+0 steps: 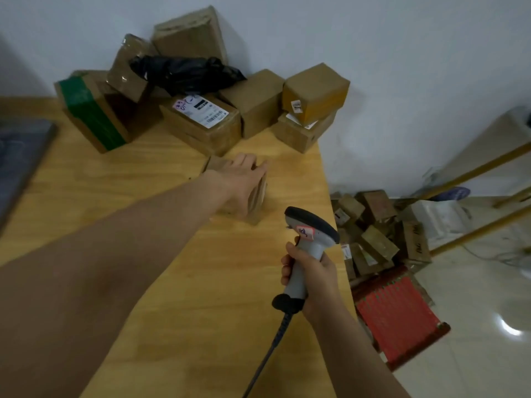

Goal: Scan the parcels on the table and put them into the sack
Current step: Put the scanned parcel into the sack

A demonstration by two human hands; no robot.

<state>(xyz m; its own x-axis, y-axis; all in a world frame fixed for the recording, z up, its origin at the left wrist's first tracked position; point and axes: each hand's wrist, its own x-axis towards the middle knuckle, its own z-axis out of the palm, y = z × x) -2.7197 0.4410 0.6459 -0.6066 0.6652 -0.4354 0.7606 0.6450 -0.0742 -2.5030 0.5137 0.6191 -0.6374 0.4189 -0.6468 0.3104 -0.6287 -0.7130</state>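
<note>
My left hand point(242, 183) reaches out over the wooden table point(161, 254) and grips a small brown parcel point(260, 193), fingers over its top and thumb on its near side. Nearer me, my right hand point(311, 275) holds a grey barcode scanner point(311, 228) by the handle, its dark head pointing toward that parcel. A pile of parcels stands at the table's back edge: a box with a white label point(201, 122), a green-taped box point(89, 113), a yellow-taped box point(316, 91) and a black plastic bag point(184, 73). On the floor to the right lies a red sack point(398, 320) holding several brown parcels point(373, 234).
A dark grey flat object point(23, 150) lies at the table's left edge. The scanner's cable point(270, 349) runs down toward me. A yellow wooden frame point(474, 170) and white bags point(439, 216) stand on the shiny floor at the right. A pale wall backs the table.
</note>
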